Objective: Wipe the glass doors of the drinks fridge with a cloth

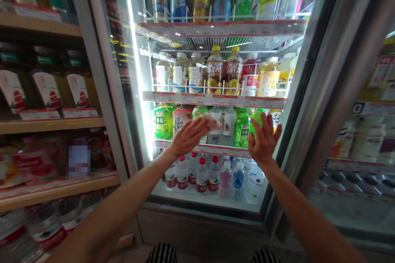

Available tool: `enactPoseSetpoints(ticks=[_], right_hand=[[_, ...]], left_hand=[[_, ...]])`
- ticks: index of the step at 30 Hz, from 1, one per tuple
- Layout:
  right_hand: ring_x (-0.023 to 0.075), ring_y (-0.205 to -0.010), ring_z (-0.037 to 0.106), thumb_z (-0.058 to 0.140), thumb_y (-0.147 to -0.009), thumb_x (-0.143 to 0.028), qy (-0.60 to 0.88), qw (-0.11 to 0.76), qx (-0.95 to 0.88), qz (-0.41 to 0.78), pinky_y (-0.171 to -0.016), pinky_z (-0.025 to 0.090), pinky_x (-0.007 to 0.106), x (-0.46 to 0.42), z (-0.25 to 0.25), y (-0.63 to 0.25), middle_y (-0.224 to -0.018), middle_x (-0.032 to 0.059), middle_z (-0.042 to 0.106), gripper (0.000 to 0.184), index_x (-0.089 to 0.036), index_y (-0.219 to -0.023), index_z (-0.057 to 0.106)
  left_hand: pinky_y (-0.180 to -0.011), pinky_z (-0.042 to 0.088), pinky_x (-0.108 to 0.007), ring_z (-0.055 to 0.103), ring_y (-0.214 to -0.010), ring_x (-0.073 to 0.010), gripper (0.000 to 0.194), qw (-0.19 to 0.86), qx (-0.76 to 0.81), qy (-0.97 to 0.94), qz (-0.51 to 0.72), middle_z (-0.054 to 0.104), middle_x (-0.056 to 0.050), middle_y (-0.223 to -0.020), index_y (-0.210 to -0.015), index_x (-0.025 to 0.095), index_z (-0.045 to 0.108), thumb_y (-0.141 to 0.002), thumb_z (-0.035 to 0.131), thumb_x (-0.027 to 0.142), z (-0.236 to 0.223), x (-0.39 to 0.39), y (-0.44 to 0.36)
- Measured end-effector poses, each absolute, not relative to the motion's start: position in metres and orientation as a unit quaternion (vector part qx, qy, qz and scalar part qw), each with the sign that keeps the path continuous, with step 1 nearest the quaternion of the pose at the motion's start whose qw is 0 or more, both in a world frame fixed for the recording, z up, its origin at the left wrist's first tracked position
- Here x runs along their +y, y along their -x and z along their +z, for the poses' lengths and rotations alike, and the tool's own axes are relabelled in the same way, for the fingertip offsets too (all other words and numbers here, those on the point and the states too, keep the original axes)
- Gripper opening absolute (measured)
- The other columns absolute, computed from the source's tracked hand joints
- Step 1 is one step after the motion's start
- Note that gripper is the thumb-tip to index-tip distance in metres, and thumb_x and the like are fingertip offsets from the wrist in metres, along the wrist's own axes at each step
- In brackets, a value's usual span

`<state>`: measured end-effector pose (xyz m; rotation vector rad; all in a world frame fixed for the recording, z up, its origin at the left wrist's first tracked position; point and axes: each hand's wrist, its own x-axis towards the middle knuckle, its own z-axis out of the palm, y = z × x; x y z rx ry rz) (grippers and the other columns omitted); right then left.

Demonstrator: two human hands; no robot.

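Observation:
My left hand is held out flat in front of the lit drinks fridge, its fingers straight and close together, pointing right. Under and beyond its fingertips shows a crumpled whitish-pink cloth, partly hidden and a little blurred; it lies against the glass door. To the right, near the door's right edge, my right hand is raised with fingers apart and nothing in it. I cannot tell whether that palm touches the glass. Green drink bottles and clear bottles stand on the shelf behind the hands.
Open wooden shelves with bottles and jars stand at the left. Cans fill the fridge's top shelf, and red-capped water bottles its floor. A metal frame separates another fridge section at the right. My striped knees show below.

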<state>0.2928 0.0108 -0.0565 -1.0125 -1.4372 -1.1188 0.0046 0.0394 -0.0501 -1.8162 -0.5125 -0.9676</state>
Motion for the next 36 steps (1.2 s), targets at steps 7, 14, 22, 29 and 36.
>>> enactPoseSetpoints(ticks=[7, 14, 22, 29, 36], right_hand=[[0.0237, -0.134, 0.026, 0.044, -0.083, -0.025, 0.416, 0.510, -0.595, -0.461, -0.109, 0.012, 0.051, 0.012, -0.056, -0.293, -0.142, 0.0094, 0.036, 0.047, -0.024, -0.130, 0.040], [0.0235, -0.133, 0.029, 0.043, -0.083, -0.025, 0.420, 0.505, -0.594, -0.464, -0.108, 0.015, 0.050, 0.011, -0.055, -0.293, -0.140, 0.0095, 0.039, 0.044, -0.024, -0.127, 0.043], [0.0232, -0.133, 0.028, 0.043, -0.083, -0.026, 0.423, 0.508, -0.591, -0.462, -0.108, 0.014, 0.050, 0.010, -0.055, -0.292, -0.139, 0.0096, 0.041, 0.043, -0.024, -0.126, 0.044], [0.0227, -0.134, 0.026, 0.046, -0.082, -0.023, 0.412, 0.513, -0.592, -0.466, -0.109, 0.012, 0.049, 0.010, -0.055, -0.292, -0.140, 0.0101, 0.039, 0.045, -0.022, -0.127, 0.043], [0.0229, -0.133, 0.028, 0.045, -0.083, -0.022, 0.394, 0.520, -0.593, -0.472, -0.110, 0.012, 0.049, 0.010, -0.054, -0.292, -0.142, 0.0085, 0.037, 0.048, -0.024, -0.131, 0.040]], left_hand=[[-0.110, 0.025, -0.044, 0.013, -0.137, -0.0220, 0.057, 0.458, -0.287, 0.652, -0.532, 0.023, -0.009, -0.147, -0.140, 0.018, 0.020, -0.086, 0.038, 0.017, -0.036, 0.041, -0.017], [-0.111, 0.024, -0.038, 0.019, -0.136, -0.0198, 0.051, 0.480, -0.240, 0.691, -0.483, 0.029, -0.007, -0.145, -0.137, 0.017, 0.030, -0.087, 0.040, 0.019, -0.025, 0.041, -0.005], [-0.110, 0.028, -0.038, 0.019, -0.136, -0.0185, 0.057, 0.497, -0.173, 0.746, -0.408, 0.028, -0.002, -0.145, -0.138, 0.024, 0.026, -0.084, 0.041, 0.015, -0.031, 0.039, -0.026], [-0.112, 0.021, -0.044, 0.010, -0.137, -0.0207, 0.047, 0.408, -0.330, 0.540, -0.658, 0.010, -0.006, -0.150, -0.138, 0.009, 0.023, -0.094, 0.025, 0.025, -0.001, 0.048, -0.003], [-0.112, 0.025, -0.040, 0.016, -0.136, -0.0190, 0.060, 0.481, -0.176, 0.766, -0.388, 0.028, -0.002, -0.145, -0.140, 0.024, 0.020, -0.085, 0.043, 0.016, -0.019, 0.041, -0.022]])
